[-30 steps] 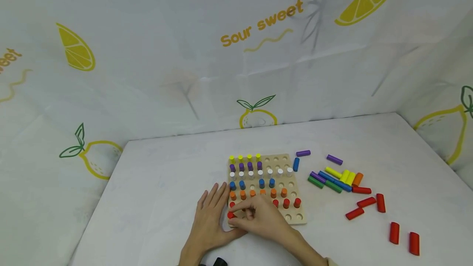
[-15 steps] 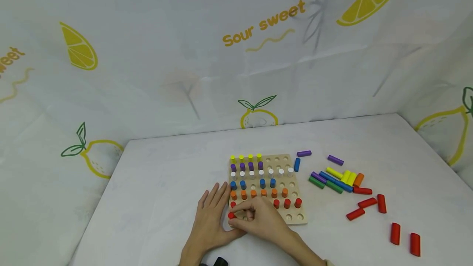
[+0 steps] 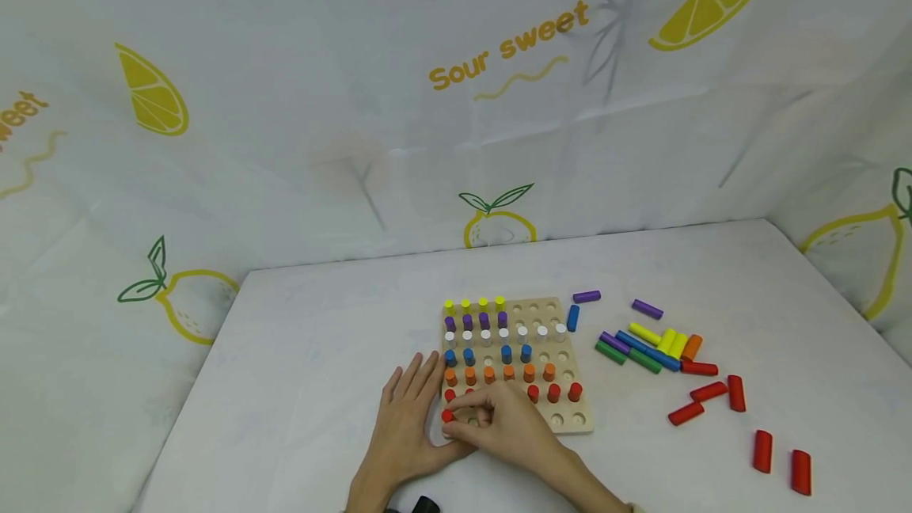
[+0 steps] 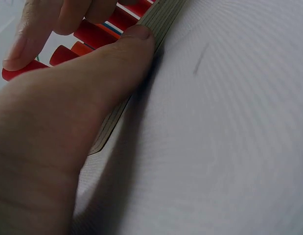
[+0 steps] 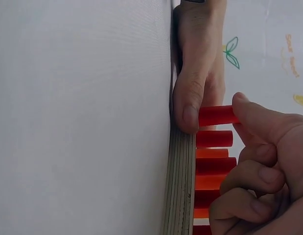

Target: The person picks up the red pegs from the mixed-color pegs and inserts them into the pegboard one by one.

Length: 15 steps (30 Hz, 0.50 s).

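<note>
A wooden pegboard [image 3: 587, 426] lies on the white table, with rows of yellow, purple, white, blue, orange and red pegs standing in it. At its near left corner my right hand [image 3: 509, 427] pinches the top of a red peg [image 5: 217, 116] between thumb and forefinger. That peg stands upright at the board, and the right wrist view shows the other fingers curled in. My left hand [image 3: 404, 432] lies along the board's left side with fingers extended. Its thumb [image 4: 127, 54] presses against the board's near edge. My right hand hides part of the two nearest rows in the head view.
Loose pegs lie right of the board: a purple peg [image 3: 587, 296], a blue peg [image 3: 573, 317], a mixed cluster with a green peg [image 3: 609, 351], and several red pegs, one [image 3: 801, 472] farthest right. A lemon-print cloth [image 3: 321, 101] hangs behind. A black object [image 3: 425, 505] shows at the bottom edge.
Both hands hold nearly the same place, the right still pinching the red peg. The right hand has shifted very slightly, uncovering the top of another red peg behind it.
</note>
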Motion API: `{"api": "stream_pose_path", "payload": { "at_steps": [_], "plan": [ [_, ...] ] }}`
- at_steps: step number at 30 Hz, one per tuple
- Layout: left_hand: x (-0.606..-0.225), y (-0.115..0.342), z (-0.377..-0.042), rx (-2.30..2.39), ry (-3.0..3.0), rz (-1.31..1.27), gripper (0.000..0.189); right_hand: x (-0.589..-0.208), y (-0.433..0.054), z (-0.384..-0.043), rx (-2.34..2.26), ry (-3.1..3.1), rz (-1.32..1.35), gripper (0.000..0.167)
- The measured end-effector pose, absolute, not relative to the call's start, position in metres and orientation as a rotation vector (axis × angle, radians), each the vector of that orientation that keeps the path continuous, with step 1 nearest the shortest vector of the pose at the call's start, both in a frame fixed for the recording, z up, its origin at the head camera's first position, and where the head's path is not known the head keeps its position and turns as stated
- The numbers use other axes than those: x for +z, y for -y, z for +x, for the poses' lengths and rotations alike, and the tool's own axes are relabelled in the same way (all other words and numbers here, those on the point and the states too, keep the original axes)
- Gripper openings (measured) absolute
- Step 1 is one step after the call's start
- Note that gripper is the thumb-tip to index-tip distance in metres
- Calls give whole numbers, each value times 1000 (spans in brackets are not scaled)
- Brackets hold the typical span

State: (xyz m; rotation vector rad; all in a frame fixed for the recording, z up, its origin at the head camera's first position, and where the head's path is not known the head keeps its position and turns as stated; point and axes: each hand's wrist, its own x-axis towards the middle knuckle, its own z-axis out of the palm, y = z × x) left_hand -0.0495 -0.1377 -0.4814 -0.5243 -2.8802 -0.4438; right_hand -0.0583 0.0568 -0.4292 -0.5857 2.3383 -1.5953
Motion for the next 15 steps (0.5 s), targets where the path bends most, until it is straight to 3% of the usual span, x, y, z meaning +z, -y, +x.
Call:
{"api": "stream_pose_path", "payload": {
  "at_steps": [15],
  "plan": [
    [-481,137,-49,-451,2884,-518,108,-431,-56,-58,-1611,-2327,-545,24]
  ]
}}
